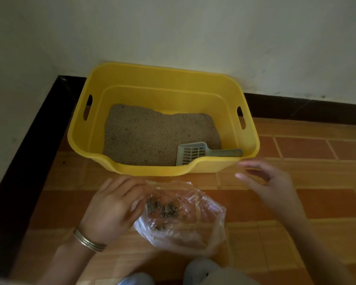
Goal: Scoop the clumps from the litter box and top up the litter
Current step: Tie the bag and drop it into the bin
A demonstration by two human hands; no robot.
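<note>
A yellow litter box (pixel 249 140) stands on the tiled floor in the corner, with a thin layer of sandy litter (pixel 148 134) on its bottom. A grey slotted scoop (pixel 195 152) lies inside at the front right, its handle pointing right. In front of the box my left hand (pixel 111 204) pinches the edge of a clear plastic bag (pixel 185 219) holding several dark clumps (pixel 162 208). My right hand (pixel 269 182) hovers just outside the box's front right corner, fingers loosely spread, holding nothing.
White walls (pixel 173 27) with a black skirting (pixel 29 130) close off the back and left. Orange floor tiles (pixel 317 192) stretch to the right. My knees (pixel 203 272) show at the bottom edge.
</note>
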